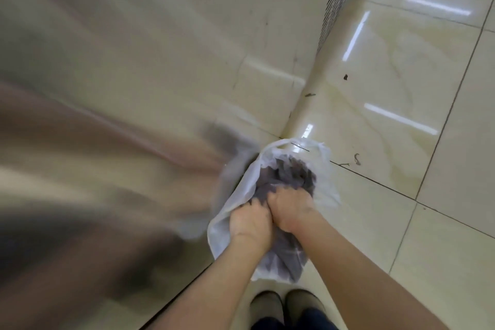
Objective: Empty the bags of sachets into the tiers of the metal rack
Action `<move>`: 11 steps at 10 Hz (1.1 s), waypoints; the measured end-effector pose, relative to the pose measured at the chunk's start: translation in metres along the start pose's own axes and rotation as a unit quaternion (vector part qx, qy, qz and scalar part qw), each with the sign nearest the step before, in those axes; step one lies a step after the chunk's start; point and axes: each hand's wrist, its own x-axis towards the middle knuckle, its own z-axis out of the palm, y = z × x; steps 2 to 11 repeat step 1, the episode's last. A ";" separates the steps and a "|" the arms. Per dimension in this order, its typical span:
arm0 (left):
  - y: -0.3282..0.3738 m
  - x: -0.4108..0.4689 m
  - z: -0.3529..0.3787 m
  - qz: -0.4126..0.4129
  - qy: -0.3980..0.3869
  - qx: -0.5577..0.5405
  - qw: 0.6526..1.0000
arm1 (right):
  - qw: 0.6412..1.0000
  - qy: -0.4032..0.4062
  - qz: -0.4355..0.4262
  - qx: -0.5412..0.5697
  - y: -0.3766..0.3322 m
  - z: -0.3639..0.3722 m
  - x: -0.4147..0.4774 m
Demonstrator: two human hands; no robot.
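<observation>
Head view — left grip (250,225), right grip (290,209) — both on sachet bag (241,191).

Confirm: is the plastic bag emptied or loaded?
Loaded: dark sachets show inside the translucent bag; left hand and right hand grip it.

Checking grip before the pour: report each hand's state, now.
Left hand: closed, gripping the translucent white plastic bag of dark grey sachets.
Right hand: closed, gripping the same bag.
</observation>
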 end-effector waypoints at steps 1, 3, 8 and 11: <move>-0.003 -0.042 -0.035 -0.006 0.090 -0.099 0.991 | 0.993 0.103 -0.010 0.052 -0.005 -0.030 -0.041; -0.003 -0.042 -0.035 -0.006 0.090 -0.099 0.991 | 0.993 0.103 -0.010 0.052 -0.005 -0.030 -0.041; -0.003 -0.042 -0.035 -0.006 0.090 -0.099 0.991 | 0.993 0.103 -0.010 0.052 -0.005 -0.030 -0.041; -0.003 -0.042 -0.035 -0.006 0.090 -0.099 0.991 | 0.993 0.103 -0.010 0.052 -0.005 -0.030 -0.041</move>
